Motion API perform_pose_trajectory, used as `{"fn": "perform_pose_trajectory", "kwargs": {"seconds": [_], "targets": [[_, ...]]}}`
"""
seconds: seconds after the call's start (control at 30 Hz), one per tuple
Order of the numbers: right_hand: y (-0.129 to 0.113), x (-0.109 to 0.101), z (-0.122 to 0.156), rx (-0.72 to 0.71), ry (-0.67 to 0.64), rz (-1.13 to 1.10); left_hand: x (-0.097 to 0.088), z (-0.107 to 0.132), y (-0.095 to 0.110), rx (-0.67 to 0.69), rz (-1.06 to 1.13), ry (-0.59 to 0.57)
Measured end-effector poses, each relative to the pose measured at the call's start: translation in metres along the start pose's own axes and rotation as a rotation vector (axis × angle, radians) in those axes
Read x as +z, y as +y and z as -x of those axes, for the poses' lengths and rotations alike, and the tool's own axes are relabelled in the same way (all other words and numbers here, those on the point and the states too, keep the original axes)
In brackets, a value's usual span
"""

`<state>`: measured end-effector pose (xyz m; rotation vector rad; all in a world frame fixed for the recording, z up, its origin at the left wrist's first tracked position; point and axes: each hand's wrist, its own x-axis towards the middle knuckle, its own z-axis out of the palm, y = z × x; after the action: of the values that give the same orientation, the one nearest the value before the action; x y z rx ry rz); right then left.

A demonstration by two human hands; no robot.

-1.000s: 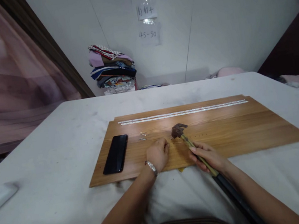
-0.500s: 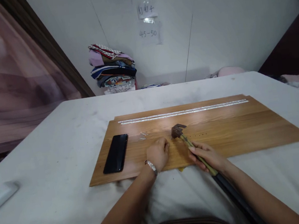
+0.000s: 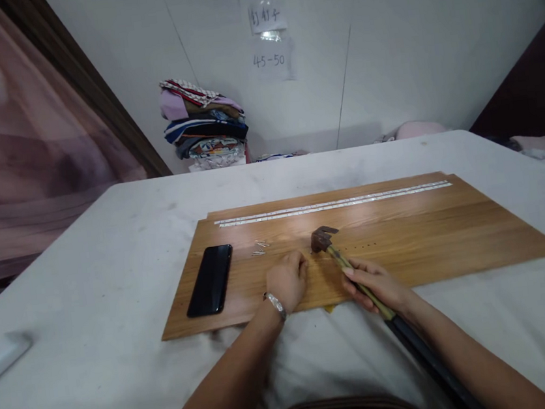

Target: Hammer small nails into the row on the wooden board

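My right hand (image 3: 373,283) is wrapped round the handle of a claw hammer (image 3: 323,239). The rusty head is low over a wooden board (image 3: 428,233), and its dark lower shaft runs back under my forearm. Just left of the head, my left hand (image 3: 288,281) rests on the board with its fingers curled closed. Whatever they may hold is hidden. A short row of small dark nail heads or marks (image 3: 362,246) extends right of the hammer head. Several loose nails (image 3: 260,248) lie on the board beyond my left hand.
A black phone (image 3: 210,280) lies on the board's left part. Two pale marked strips (image 3: 334,206) run along its far side. The board rests on a white-covered table (image 3: 97,270). Folded clothes (image 3: 205,123) are stacked by the wall, and a white object (image 3: 2,359) sits far left.
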<state>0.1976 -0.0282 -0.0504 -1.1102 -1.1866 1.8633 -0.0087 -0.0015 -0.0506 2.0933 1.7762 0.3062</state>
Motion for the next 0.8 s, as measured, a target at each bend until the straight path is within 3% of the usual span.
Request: {"fn": "perform_pose_trajectory", "kwargs": {"seconds": [0.8], "targets": [[-0.0045, 0.0022, 0.0011, -0.003, -0.003, -0.038, 0.0019, -0.0004, -0.0007, 0.005, 0.005, 0.03]]}}
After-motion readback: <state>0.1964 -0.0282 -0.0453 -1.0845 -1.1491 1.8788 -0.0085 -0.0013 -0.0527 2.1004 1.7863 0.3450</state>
